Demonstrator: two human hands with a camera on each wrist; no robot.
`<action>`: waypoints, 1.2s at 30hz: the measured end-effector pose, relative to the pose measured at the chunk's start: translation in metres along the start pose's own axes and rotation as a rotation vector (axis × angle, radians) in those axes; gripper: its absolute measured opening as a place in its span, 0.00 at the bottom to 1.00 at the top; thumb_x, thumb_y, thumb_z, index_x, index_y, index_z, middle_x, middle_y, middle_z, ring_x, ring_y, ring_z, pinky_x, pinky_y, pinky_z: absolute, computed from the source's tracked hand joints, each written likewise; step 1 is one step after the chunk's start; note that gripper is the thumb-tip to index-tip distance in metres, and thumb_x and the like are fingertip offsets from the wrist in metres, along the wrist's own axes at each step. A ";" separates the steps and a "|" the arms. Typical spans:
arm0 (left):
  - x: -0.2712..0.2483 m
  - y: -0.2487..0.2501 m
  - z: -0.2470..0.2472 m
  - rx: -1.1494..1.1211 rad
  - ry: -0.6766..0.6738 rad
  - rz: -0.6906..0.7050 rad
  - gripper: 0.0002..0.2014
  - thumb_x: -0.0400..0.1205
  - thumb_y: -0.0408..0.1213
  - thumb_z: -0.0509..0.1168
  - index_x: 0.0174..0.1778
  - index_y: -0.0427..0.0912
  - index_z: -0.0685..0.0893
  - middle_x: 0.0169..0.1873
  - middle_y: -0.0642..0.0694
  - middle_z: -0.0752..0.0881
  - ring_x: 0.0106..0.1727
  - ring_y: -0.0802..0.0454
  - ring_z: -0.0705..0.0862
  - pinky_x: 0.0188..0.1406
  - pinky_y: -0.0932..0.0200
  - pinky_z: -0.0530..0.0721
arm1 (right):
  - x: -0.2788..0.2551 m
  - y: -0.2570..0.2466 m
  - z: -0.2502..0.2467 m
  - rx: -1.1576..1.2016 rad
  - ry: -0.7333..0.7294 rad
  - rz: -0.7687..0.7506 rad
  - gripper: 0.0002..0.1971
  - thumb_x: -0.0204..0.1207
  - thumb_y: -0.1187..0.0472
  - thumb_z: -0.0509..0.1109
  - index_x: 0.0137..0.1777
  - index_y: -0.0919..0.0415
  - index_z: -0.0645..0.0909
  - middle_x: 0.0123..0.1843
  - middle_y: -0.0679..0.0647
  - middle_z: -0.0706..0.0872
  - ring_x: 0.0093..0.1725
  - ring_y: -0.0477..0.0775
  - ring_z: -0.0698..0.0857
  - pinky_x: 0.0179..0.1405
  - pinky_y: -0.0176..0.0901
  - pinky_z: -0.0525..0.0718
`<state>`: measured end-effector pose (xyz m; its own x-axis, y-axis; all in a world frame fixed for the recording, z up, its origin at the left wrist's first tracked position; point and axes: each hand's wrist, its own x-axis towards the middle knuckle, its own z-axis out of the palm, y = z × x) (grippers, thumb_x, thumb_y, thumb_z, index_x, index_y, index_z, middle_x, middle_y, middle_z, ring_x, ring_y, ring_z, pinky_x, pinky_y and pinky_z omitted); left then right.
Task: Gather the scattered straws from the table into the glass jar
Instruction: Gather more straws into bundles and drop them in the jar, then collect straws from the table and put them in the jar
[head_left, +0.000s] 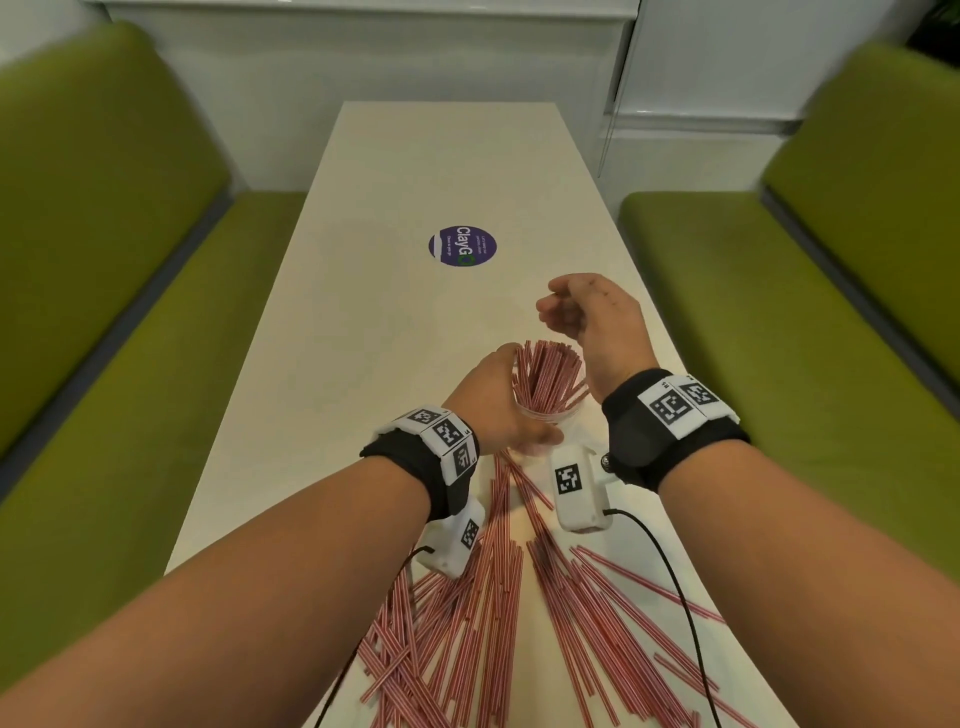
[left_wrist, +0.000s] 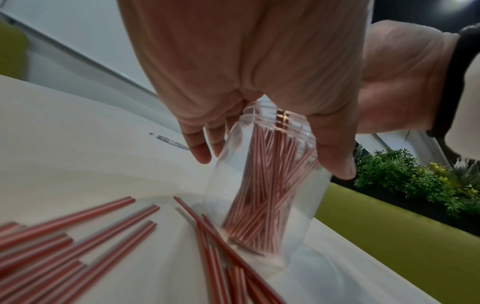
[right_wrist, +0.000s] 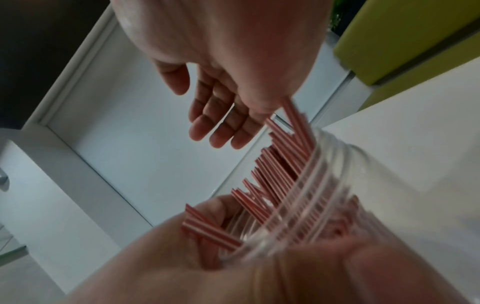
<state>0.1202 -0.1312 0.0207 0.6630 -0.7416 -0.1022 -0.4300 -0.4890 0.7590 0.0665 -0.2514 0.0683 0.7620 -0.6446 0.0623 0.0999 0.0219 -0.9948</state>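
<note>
Many loose straws (head_left: 483, 623) fan across lower frame, awaiting pickup. Centre frame: left hand (head_left: 493, 400) wraps glass jar (head_left: 550, 410), likely steadying it upright. Just beyond, right hand (head_left: 587, 317) hovers empty, fingers loosely spread, above jarred straws (head_left: 545, 374).

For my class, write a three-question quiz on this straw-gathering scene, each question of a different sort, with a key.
1. True or false: the right hand holds a bunch of straws.
2. Which hand grips the glass jar? A) left hand B) right hand C) neither
3. Fill in: the loose straws lie on the table ______ the person than the jar.

Key:
1. False; it hovers empty above the jar, fingers relaxed.
2. A
3. nearer to
</note>
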 end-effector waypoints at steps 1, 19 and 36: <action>0.001 0.000 -0.001 0.016 -0.006 0.004 0.47 0.58 0.49 0.84 0.72 0.46 0.70 0.64 0.48 0.80 0.65 0.50 0.80 0.64 0.55 0.78 | 0.001 -0.003 0.000 -0.015 0.007 -0.025 0.13 0.84 0.67 0.55 0.46 0.63 0.82 0.37 0.59 0.86 0.40 0.54 0.85 0.50 0.46 0.84; -0.147 0.061 0.065 0.373 -0.130 0.517 0.10 0.77 0.46 0.70 0.51 0.47 0.86 0.47 0.52 0.83 0.49 0.53 0.80 0.54 0.50 0.80 | -0.120 0.003 -0.120 -0.871 -0.332 -0.115 0.03 0.78 0.56 0.69 0.44 0.51 0.84 0.36 0.41 0.83 0.38 0.41 0.80 0.41 0.36 0.77; -0.218 0.059 0.161 0.853 -0.644 1.065 0.03 0.73 0.42 0.75 0.41 0.55 0.91 0.54 0.49 0.85 0.54 0.47 0.80 0.49 0.52 0.81 | -0.185 0.034 -0.185 -0.976 -0.475 0.022 0.04 0.79 0.56 0.67 0.47 0.51 0.84 0.43 0.48 0.85 0.36 0.42 0.78 0.33 0.32 0.73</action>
<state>-0.1481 -0.0724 -0.0158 -0.4558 -0.8699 -0.1884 -0.8901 0.4466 0.0910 -0.1894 -0.2733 0.0081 0.9482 -0.2852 -0.1401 -0.3087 -0.7227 -0.6184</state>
